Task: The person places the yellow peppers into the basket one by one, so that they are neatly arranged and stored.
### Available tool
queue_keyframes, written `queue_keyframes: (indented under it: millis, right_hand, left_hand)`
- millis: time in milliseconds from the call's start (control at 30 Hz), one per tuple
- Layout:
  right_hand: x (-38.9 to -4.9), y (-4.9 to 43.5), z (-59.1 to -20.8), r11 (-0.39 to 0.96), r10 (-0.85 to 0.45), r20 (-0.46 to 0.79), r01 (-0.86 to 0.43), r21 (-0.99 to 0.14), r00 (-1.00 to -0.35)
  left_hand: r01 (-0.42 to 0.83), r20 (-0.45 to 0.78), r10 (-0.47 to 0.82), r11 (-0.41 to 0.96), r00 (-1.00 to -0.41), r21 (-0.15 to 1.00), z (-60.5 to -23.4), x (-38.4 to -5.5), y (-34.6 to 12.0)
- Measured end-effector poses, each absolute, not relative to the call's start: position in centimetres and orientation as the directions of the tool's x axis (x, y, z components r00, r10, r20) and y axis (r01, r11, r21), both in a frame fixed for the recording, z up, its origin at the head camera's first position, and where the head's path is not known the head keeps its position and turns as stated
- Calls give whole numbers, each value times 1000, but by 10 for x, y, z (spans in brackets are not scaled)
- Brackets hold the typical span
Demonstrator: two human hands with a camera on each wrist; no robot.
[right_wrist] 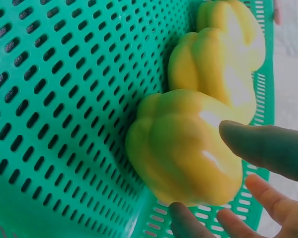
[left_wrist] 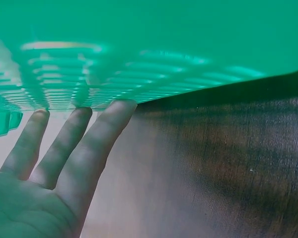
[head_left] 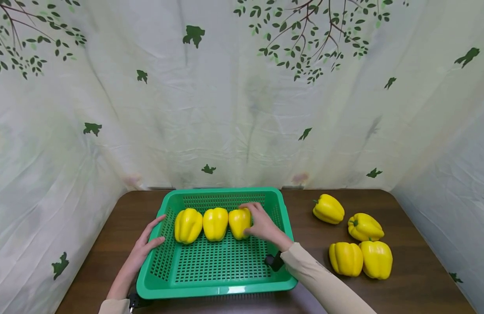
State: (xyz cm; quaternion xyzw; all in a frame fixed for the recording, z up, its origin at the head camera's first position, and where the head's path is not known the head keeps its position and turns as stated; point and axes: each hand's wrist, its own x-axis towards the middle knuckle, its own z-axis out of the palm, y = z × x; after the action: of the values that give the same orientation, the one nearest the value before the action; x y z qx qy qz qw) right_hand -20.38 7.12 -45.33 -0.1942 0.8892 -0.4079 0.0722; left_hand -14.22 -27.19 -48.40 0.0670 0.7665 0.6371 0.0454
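Leafy curtain (head_left: 226,109), right hand (head_left: 262,224) gripping pepper (head_left: 238,223), left hand (head_left: 143,245) spread, left-wrist view adding three fingers (left_wrist: 95,144) against basket (head_left: 187,291)

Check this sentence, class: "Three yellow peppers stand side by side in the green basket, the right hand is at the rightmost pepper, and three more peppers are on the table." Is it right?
No: the table holds four more peppers, not three, as the head view shows. The three yellow peppers in the green basket and the right hand at the rightmost pepper are correct.
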Motion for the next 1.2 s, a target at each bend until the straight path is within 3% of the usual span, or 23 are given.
queue_keyframes:
  millis: [467, 867, 1200]
  right_hand:
    - [-200, 83, -443, 572, -391, 64, -297, -764, -918]
    - [-197, 105, -423, 439, -392, 35, -220, -871, -919]
    - [-195, 134, -408, 483, -353, 44, -222, -847, -935]
  left_hand:
    - [55, 26, 153, 190, -988, 980, -486, -141, -273]
    - [75, 47, 156, 179, -987, 981, -489, -142, -272]
    - [71, 41, 157, 187, -987, 980, -488, -143, -272]
